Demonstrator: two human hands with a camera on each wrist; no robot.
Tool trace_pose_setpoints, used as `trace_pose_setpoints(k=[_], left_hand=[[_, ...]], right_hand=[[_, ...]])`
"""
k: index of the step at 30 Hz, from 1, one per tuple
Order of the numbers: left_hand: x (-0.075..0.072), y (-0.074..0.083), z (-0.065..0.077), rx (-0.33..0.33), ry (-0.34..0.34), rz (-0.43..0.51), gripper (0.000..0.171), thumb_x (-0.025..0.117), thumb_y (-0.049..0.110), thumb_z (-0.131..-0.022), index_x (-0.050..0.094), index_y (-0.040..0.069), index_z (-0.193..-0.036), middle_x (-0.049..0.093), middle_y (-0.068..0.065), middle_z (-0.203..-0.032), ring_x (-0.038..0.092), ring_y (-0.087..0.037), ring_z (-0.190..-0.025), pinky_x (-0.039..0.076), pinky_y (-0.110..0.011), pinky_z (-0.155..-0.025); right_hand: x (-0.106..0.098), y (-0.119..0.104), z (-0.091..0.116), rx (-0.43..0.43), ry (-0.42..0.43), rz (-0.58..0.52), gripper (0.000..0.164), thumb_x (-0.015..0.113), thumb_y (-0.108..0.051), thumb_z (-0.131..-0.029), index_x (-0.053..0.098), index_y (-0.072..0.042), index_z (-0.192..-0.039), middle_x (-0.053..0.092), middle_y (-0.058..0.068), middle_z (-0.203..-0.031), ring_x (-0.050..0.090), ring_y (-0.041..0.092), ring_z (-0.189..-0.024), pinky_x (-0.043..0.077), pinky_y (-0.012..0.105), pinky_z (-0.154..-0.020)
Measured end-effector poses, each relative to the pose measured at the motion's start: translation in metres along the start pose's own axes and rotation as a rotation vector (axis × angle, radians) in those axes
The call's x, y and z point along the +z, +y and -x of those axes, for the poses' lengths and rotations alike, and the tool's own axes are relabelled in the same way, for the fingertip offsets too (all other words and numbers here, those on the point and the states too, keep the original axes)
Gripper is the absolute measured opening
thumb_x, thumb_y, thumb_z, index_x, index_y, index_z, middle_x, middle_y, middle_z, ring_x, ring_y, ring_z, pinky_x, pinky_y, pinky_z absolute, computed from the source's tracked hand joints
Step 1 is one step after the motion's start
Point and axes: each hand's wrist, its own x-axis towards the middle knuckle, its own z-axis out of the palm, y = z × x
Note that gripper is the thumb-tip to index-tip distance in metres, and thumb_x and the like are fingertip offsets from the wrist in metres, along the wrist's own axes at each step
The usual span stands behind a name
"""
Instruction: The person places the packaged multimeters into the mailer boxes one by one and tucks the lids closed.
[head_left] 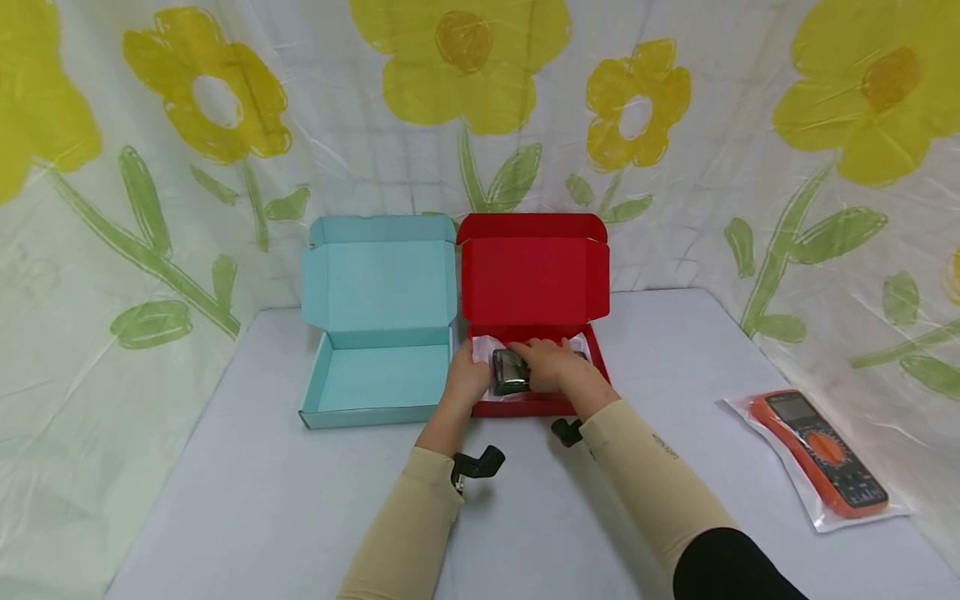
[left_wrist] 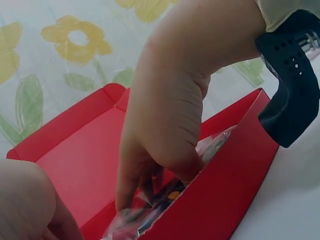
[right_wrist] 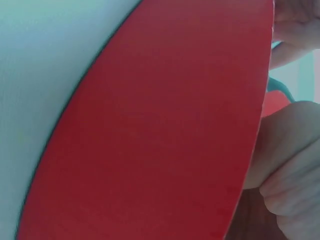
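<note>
A red box (head_left: 528,408) stands with its lid raised. In it lies a dark device (head_left: 512,372) inside a clear plastic bag, an orange spot (left_wrist: 174,195) showing on it in the left wrist view. My right hand (head_left: 555,365) reaches down into the box and grips the bagged device, thumb and fingers spread to its two sides. At the box's left wall is my left hand (head_left: 467,379), beside the bag's edge; what its fingertips do is hidden. The box's front wall (right_wrist: 150,125) fills much of the right wrist view and covers part of the right hand.
A light blue box (head_left: 378,415) with its lid up stands directly left of the red one. On the right side of the white table (head_left: 300,517) lies an orange multimeter (head_left: 821,454) in a clear bag. A flowered curtain (head_left: 337,150) hangs behind the boxes.
</note>
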Motion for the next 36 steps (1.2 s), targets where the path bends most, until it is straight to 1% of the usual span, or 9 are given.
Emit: trace_pose_setpoints(k=[6, 10, 14, 19, 22, 25, 29, 32, 36], left_hand=[[0.002, 0.004, 0.004, -0.005, -0.018, 0.003, 0.051, 0.057, 0.003, -0.093, 0.050, -0.005, -0.143, 0.057, -0.024, -0.138, 0.055, -0.038, -0.122, 0.046, -0.053, -0.105], [0.002, 0.004, 0.003, -0.014, -0.020, -0.002, 0.050, 0.058, 0.008, -0.094, 0.051, -0.004, -0.143, 0.058, -0.024, -0.136, 0.056, -0.040, -0.120, 0.048, -0.055, -0.102], [0.001, 0.003, 0.000, 0.003, -0.019, -0.041, 0.055, 0.055, 0.012, -0.098, 0.045, -0.007, -0.148, 0.053, -0.027, -0.144, 0.052, -0.042, -0.128, 0.044, -0.057, -0.106], [-0.004, 0.004, -0.005, -0.023, -0.009, -0.072, 0.067, 0.058, 0.020, -0.099, 0.034, -0.004, -0.156, 0.045, -0.025, -0.152, 0.046, -0.042, -0.136, 0.044, -0.057, -0.107], [-0.008, 0.006, -0.007, -0.059, 0.002, -0.042, 0.071, 0.061, 0.022, -0.099, 0.031, -0.001, -0.159, 0.042, -0.023, -0.156, 0.042, -0.041, -0.139, 0.044, -0.058, -0.106], [-0.009, 0.008, -0.009, -0.084, 0.002, -0.021, 0.072, 0.062, 0.023, -0.098, 0.031, 0.001, -0.160, 0.038, -0.021, -0.159, 0.039, -0.041, -0.143, 0.043, -0.058, -0.107], [-0.008, 0.009, -0.012, -0.081, 0.001, -0.007, 0.072, 0.063, 0.024, -0.097, 0.033, 0.006, -0.160, 0.039, -0.018, -0.160, 0.040, -0.039, -0.143, 0.042, -0.057, -0.109], [-0.007, 0.007, -0.014, -0.046, 0.014, 0.014, 0.072, 0.063, 0.023, -0.098, 0.032, 0.008, -0.161, 0.038, -0.016, -0.161, 0.038, -0.037, -0.145, 0.038, -0.056, -0.112], [-0.006, 0.005, -0.017, 0.031, 0.011, 0.069, 0.075, 0.062, 0.020, -0.098, 0.027, 0.010, -0.163, 0.033, -0.014, -0.164, 0.031, -0.035, -0.149, 0.037, -0.056, -0.113]], right_hand=[[0.006, 0.008, 0.006, -0.065, 0.069, 0.003, 0.091, 0.081, -0.003, -0.079, 0.042, -0.023, -0.159, 0.041, 0.015, -0.156, 0.030, 0.036, -0.146, 0.016, 0.063, -0.120], [0.012, 0.018, 0.012, -0.088, 0.126, -0.048, 0.089, 0.084, -0.006, -0.077, 0.047, -0.023, -0.156, 0.043, 0.016, -0.154, 0.035, 0.037, -0.143, 0.030, 0.063, -0.115], [0.012, 0.030, 0.018, -0.122, 0.179, -0.187, 0.081, 0.085, -0.018, -0.082, 0.049, -0.017, -0.154, 0.044, 0.016, -0.154, 0.040, 0.036, -0.140, 0.046, 0.057, -0.105], [-0.001, 0.045, 0.027, -0.149, 0.291, -0.382, 0.071, 0.075, -0.031, -0.094, 0.046, -0.009, -0.155, 0.044, 0.016, -0.155, 0.040, 0.036, -0.141, 0.044, 0.056, -0.108], [-0.008, 0.057, 0.033, -0.090, 0.399, -0.480, 0.066, 0.069, -0.031, -0.099, 0.044, -0.009, -0.155, 0.047, 0.016, -0.153, 0.042, 0.037, -0.139, 0.042, 0.058, -0.108], [-0.012, 0.070, 0.038, -0.009, 0.524, -0.568, 0.061, 0.063, -0.026, -0.102, 0.042, -0.006, -0.155, 0.051, 0.020, -0.147, 0.047, 0.039, -0.135, 0.045, 0.058, -0.105], [-0.011, 0.085, 0.036, 0.071, 0.670, -0.663, 0.057, 0.057, -0.018, -0.103, 0.041, -0.001, -0.154, 0.052, 0.023, -0.143, 0.052, 0.041, -0.130, 0.048, 0.056, -0.101], [-0.009, 0.091, 0.032, 0.103, 0.709, -0.721, 0.064, 0.055, -0.015, -0.100, 0.033, 0.002, -0.157, 0.044, 0.025, -0.149, 0.047, 0.044, -0.133, 0.045, 0.058, -0.105], [-0.006, 0.096, 0.027, 0.126, 0.684, -0.768, 0.077, 0.057, -0.016, -0.098, 0.016, 0.003, -0.161, 0.027, 0.028, -0.160, 0.031, 0.045, -0.146, 0.032, 0.059, -0.115]])
